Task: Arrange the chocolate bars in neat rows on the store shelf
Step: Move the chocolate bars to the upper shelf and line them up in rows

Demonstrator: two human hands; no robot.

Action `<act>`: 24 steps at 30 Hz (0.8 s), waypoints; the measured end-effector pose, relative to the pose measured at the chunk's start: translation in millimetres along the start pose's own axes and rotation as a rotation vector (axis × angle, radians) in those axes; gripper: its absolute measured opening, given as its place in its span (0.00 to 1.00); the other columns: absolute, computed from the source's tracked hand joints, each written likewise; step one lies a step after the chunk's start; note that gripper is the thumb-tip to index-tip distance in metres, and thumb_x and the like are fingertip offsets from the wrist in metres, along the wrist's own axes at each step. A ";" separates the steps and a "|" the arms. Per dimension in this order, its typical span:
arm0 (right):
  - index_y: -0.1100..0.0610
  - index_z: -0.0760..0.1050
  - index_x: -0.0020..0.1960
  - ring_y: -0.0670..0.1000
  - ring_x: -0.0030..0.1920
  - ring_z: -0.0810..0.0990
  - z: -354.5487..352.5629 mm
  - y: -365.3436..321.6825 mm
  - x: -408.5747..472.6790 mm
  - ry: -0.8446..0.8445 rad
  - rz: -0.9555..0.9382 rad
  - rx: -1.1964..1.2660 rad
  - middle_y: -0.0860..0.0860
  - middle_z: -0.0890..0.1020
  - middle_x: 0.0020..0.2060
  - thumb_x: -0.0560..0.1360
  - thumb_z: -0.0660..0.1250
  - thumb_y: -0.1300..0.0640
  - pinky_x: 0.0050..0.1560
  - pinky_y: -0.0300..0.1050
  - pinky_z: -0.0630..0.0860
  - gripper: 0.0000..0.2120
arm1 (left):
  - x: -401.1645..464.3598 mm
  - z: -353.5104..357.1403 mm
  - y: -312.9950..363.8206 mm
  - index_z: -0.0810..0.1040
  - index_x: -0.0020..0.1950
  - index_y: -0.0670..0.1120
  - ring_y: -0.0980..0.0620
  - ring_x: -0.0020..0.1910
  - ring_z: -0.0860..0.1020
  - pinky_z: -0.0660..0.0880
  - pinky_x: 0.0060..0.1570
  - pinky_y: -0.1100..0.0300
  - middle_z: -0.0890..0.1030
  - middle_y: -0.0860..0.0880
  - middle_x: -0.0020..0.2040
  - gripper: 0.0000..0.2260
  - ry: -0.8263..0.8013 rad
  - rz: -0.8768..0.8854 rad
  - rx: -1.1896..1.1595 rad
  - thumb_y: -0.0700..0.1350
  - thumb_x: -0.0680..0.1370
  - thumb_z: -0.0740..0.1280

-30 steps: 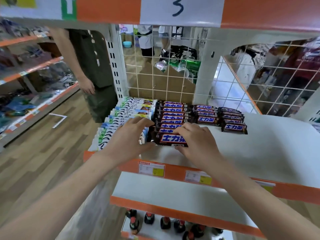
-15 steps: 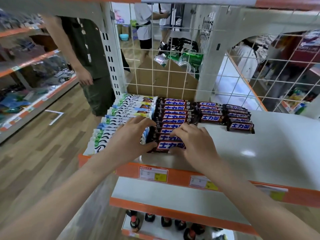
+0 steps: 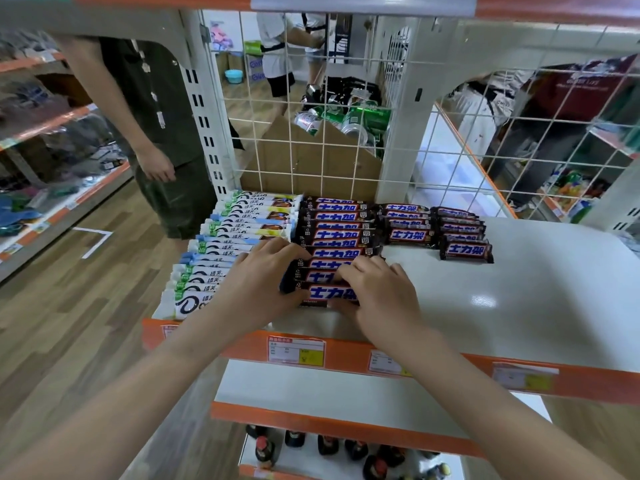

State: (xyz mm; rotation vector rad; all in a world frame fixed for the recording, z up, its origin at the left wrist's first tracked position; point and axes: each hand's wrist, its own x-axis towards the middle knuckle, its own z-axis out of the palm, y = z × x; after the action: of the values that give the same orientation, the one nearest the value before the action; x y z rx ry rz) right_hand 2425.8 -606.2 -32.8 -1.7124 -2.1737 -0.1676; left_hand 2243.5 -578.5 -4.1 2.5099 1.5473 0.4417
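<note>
Brown chocolate bars with blue-and-white lettering lie in three rows at the back of the white shelf [image 3: 519, 299]: a long row [image 3: 337, 233], a shorter one [image 3: 407, 223] and a third [image 3: 462, 233]. The front bar [image 3: 329, 294] of the long row sits between my hands. My left hand [image 3: 263, 282] grips its left end, fingers curled over the neighbouring bar ends. My right hand [image 3: 377, 296] covers its right end, thumb at the bar's front edge. A row of white-wrapped bars [image 3: 235, 251] runs along the shelf's left side, partly under my left hand.
A wire grid [image 3: 311, 133] backs the shelf, with a cardboard box of cans [image 3: 346, 123] behind it. A person in dark green [image 3: 156, 133] stands in the aisle at left. Orange price strips [image 3: 346, 355] edge the shelf; bottles [image 3: 329, 448] stand on a lower shelf.
Both hands have slid the front bar back against the long row. The camera has tilted down slightly. The other rows have not moved.
</note>
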 end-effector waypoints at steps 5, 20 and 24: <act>0.51 0.78 0.49 0.53 0.46 0.77 -0.4 0.5 -1.6 -0.002 0.002 -0.004 0.48 0.79 0.42 0.67 0.74 0.45 0.43 0.46 0.70 0.14 | 0.4 6.2 -0.6 0.70 0.65 0.54 0.50 0.65 0.66 0.63 0.57 0.52 0.71 0.54 0.64 0.22 0.001 0.017 0.059 0.57 0.73 0.67; 0.51 0.67 0.68 0.50 0.62 0.71 -6.4 25.1 18.4 -0.063 0.116 0.027 0.47 0.71 0.63 0.78 0.58 0.45 0.59 0.46 0.68 0.20 | 32.2 25.1 26.8 0.58 0.73 0.51 0.50 0.69 0.64 0.60 0.67 0.53 0.64 0.51 0.71 0.21 0.012 -0.031 0.098 0.53 0.81 0.53; 0.52 0.62 0.71 0.51 0.66 0.67 1.7 27.8 28.3 -0.096 0.161 -0.020 0.49 0.67 0.68 0.80 0.53 0.44 0.63 0.47 0.67 0.23 | 40.1 35.4 28.7 0.57 0.73 0.51 0.48 0.71 0.62 0.59 0.69 0.50 0.63 0.49 0.72 0.21 -0.001 -0.090 0.154 0.54 0.81 0.49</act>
State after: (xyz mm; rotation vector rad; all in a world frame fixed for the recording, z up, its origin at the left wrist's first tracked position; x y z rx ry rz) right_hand 2446.5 -572.7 -28.0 -1.9337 -2.0937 -0.0663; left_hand 2296.3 -555.1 -22.6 2.5365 1.7489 0.3207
